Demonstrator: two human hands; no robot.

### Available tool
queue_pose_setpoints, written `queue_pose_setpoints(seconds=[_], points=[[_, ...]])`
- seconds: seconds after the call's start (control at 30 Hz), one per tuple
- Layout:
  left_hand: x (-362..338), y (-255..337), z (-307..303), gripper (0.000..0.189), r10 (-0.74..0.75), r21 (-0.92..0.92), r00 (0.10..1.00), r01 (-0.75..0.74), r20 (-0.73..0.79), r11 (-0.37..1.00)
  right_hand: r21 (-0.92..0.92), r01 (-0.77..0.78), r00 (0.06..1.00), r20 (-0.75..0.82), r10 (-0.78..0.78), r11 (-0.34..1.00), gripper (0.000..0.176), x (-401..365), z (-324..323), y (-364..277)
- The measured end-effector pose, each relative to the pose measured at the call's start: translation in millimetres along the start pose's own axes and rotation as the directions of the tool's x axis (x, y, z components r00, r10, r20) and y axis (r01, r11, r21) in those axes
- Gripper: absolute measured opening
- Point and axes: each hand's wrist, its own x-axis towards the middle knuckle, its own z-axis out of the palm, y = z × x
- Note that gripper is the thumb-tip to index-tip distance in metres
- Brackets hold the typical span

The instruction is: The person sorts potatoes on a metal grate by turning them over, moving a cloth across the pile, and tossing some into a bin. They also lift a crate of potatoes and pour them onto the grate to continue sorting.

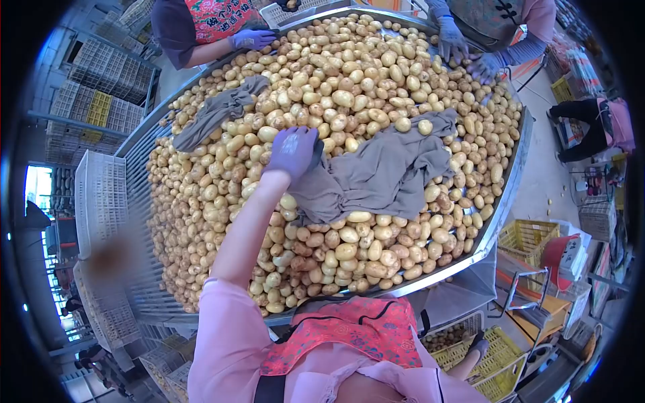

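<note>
Our left hand (292, 151), in a purple glove, curls its fingers at the left end of a crumpled grey cloth (386, 171) lying across potatoes (346, 252) heaped on the slatted table (136, 191); we cannot tell whether it grips. Our right hand (479, 345) is near a yellow crate (504, 363), its grasp unclear.

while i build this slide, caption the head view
Gloved left hand at a crumpled grey cloth on heaped potatoes, with two co-workers across the metal table.

Even light covers the potatoes (346, 252), the left opening (39, 188) glares, and fisheye edges darken.
</note>
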Motion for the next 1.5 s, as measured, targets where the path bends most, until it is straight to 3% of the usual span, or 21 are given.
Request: queue_pose_setpoints(seconds=[0.03,0.13,0.17,0.2,0.23,0.27,0.3,0.4,0.47,0.5,0.57,0.9,0.97,1.0,1.07,1.1,1.17,1.3,1.4,1.43,1.5], points=[[12.8,-4.3,10.7,0.035,-0.059,0.001,0.991,0.059,0.119,0.998,0.000,-0.002,1.000,0.002,0.002,1.000,0.050,-38.8,-19.8,-41.0],[38.8,-4.6,54.2,0.042,-0.018,0.232,0.998,0.002,0.066,0.973,0.510,0.416,0.900,-0.115,-0.420,0.752,0.043,-56.6,-29.7,-133.9],[41.9,2.2,54.6,0.042,-0.005,0.226,0.998,-0.009,0.062,0.974,0.338,0.712,0.699,-0.254,-0.669,0.616,0.044,-156.3,-75.0,-219.1],[40.1,10.3,52.7,0.045,-0.054,0.237,0.996,0.037,0.067,0.971,0.526,0.775,0.533,-0.248,-0.809,0.349,0.045,-213.7,-94.5,-285.1],[37.9,16.2,49.3,0.047,-0.106,0.246,0.991,0.085,0.077,0.966,0.323,0.875,0.444,-0.239,-0.864,0.361,0.043,-249.3,-99.5,-332.4],[40.4,15.5,39.4,0.046,-0.132,0.184,0.980,0.104,0.148,0.977,0.334,0.941,0.155,-0.276,-0.948,0.056,0.038,-249.0,-74.8,-384.2],[46.4,10.9,42.0,0.046,-0.131,0.174,0.979,0.104,0.153,0.979,0.052,0.983,-0.152,-0.331,-0.931,-0.178,0.038,-292.5,-79.0,-428.1],[66.9,3.1,49.1,0.044,-0.312,-0.037,0.913,0.333,0.264,0.942,0.030,0.828,-0.534,-0.262,-0.804,-0.560,0.033,-379.3,-63.9,-542.5],[71.0,17.3,38.5,0.044,-0.336,0.027,0.904,0.342,0.265,0.939,-0.272,0.745,-0.666,-0.238,-0.707,-0.610,0.027,-395.7,-13.8,-607.9],[72.4,22.2,36.2,0.045,-0.357,0.091,0.894,0.346,0.271,0.934,-0.266,0.743,-0.668,-0.238,-0.705,-0.615,0.027,-409.2,-5.6,-624.8],[81.6,15.4,54.8,0.043,-0.351,0.090,0.913,0.340,0.207,0.936,-0.511,0.761,-0.422,0.077,-0.903,-0.399,0.018,-429.7,6.5,-645.9],[56.5,1.0,43.9,0.053,-0.215,-0.141,0.937,0.261,0.277,0.955,-0.407,0.772,-0.549,-0.040,-0.835,-0.488,0.020,-399.9,-11.9,-633.2],[32.4,2.8,29.7,0.051,-0.043,-0.635,0.997,-0.004,-0.059,0.773,-0.173,0.862,-0.504,-0.196,-0.841,-0.476,0.025,-400.0,-31.2,-607.4],[21.4,8.8,20.2,0.051,-0.045,-0.632,0.997,-0.004,-0.062,0.775,-0.173,0.861,-0.506,-0.199,-0.839,-0.479,0.025,-405.3,-42.6,-593.4],[-4.4,24.8,5.2,0.055,-0.093,-0.992,0.994,0.071,0.061,0.101,0.501,0.796,-0.311,-0.140,-0.940,-0.338,0.039,-414.3,-59.8,-559.2],[-13.5,28.8,5.5,0.055,-0.098,-0.992,0.993,0.080,0.070,0.097,0.504,0.797,-0.312,-0.130,-0.941,-0.333,0.039,-416.6,-59.5,-545.5],[-25.6,34.9,3.5,0.056,-0.082,-0.994,0.992,0.096,0.100,-0.048,0.961,0.261,-0.244,-0.025,-0.969,-0.091,0.048,-424.1,-61.4,-525.2],[-42.2,59.9,-6.8,0.060,-0.132,-0.984,0.990,0.019,0.043,-0.175,0.989,0.146,-0.220,-0.003,-0.975,-0.036,0.046,-435.6,-80.8,-502.0],[-52.2,77.3,-8.5,0.064,-0.123,-0.997,0.992,0.044,0.036,0.063,0.984,-0.151,-0.178,0.063,-0.982,0.091,0.043,-440.9,-79.3,-497.0],[-59.5,77.8,-16.3,0.068,0.086,-0.681,0.967,-0.231,-0.240,0.695,0.984,-0.154,-0.177,0.057,-0.983,0.085,0.043,-437.7,-77.8,-492.7],[-60.2,88.4,0.9,0.073,0.202,-0.459,0.905,-0.370,-0.374,0.808,0.894,0.272,-0.242,-0.294,-0.925,-0.355,0.046,-422.2,-68.2,-472.3]])
